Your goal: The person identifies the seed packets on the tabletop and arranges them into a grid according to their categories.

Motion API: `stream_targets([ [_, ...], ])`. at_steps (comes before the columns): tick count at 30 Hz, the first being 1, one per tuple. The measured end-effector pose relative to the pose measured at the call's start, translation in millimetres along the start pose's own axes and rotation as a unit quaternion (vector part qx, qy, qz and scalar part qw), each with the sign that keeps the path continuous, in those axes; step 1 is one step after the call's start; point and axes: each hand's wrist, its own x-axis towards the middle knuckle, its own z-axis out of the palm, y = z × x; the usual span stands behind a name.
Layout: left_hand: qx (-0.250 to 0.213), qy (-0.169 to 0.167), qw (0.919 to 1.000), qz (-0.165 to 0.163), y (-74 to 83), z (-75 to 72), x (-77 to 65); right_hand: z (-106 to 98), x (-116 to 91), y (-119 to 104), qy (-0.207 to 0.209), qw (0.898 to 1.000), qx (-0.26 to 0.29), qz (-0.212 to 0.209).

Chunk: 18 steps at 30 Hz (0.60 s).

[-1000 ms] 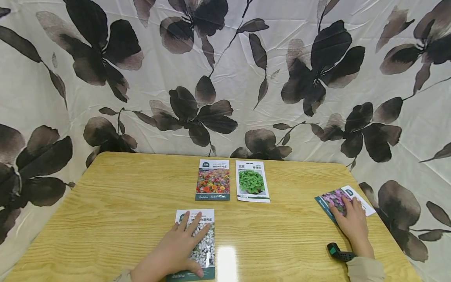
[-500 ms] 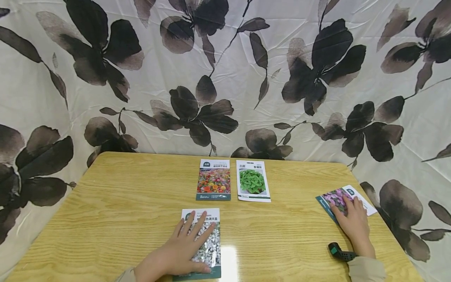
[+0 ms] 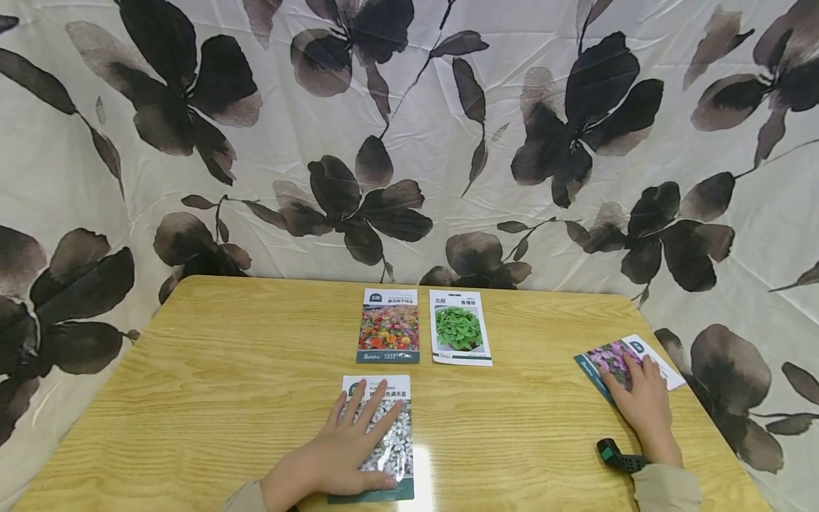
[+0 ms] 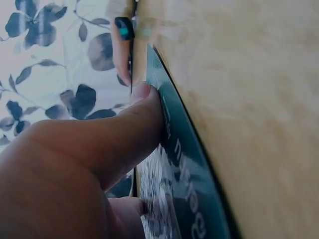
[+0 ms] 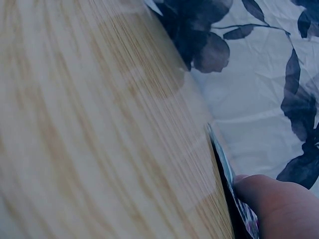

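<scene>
My left hand [image 3: 348, 451] lies spread over a seed packet with white flowers [image 3: 399, 441], which is flat on the table near its front middle. In the left wrist view the thumb presses on the packet's green bottom band [image 4: 187, 169]. At the right edge of the table, my right hand [image 3: 643, 402] rests on a tilted seed packet with pink-purple flowers [image 3: 608, 359], fingers over its face. The right wrist view has the thumb [image 5: 264, 191] against that packet's face, with the packet's near edge a little off the wood.
Behind the hands, a packet with mixed colourful flowers [image 3: 388, 327] and one with green leaves [image 3: 459, 328] lie side by side. A black strap [image 3: 617, 459] sits at the right wrist. Floral cloth [image 3: 448, 142] hangs behind the wooden table [image 3: 211, 355].
My left hand has slid the white-flower packet to the right and slightly away across the table. The right hand and its packet have stayed nearly still.
</scene>
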Motion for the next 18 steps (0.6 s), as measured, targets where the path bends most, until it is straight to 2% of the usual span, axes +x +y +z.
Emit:
stream_targets([
  [12,0.01,0.003,0.9999,-0.013,5.9,5.9,4.4,0.8,-0.5,-1.7,0.003,1.0,0.003,0.003],
  [18,0.02,0.015,0.9997,-0.003,5.9,5.5,3.2,1.2,-0.2,-1.1,0.002,1.0,0.002,0.003],
])
